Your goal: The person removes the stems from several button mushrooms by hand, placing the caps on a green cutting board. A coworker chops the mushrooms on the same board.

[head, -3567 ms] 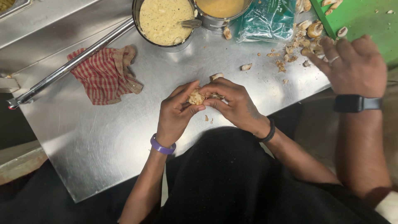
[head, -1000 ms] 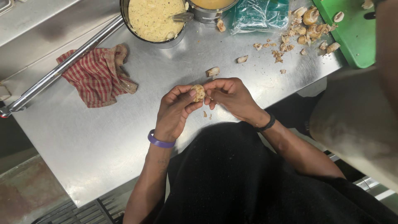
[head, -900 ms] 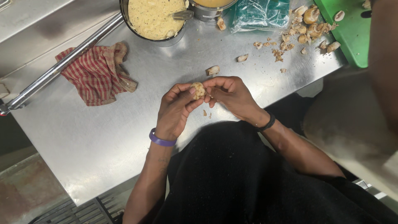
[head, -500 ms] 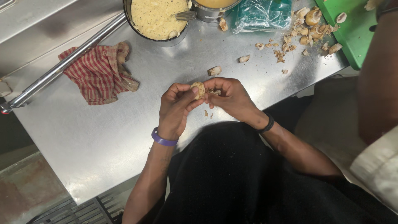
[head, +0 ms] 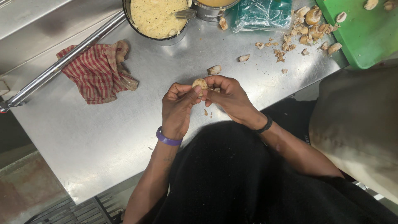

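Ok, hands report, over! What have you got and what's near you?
Left hand and right hand pinching one mushroom. Scraps just beyond. Checked cloth off left, clear.

Bright even light, soft glare on the steel table, sharp focus.

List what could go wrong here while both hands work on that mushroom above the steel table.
1. The mushroom is pinched only at the fingertips of the left hand and right hand; it could slip and drop.
2. Loose scraps lie on the table just under the hands, close to the edge, and could fall off.
3. The pan's long handle sticks out where an elbow could knock it.
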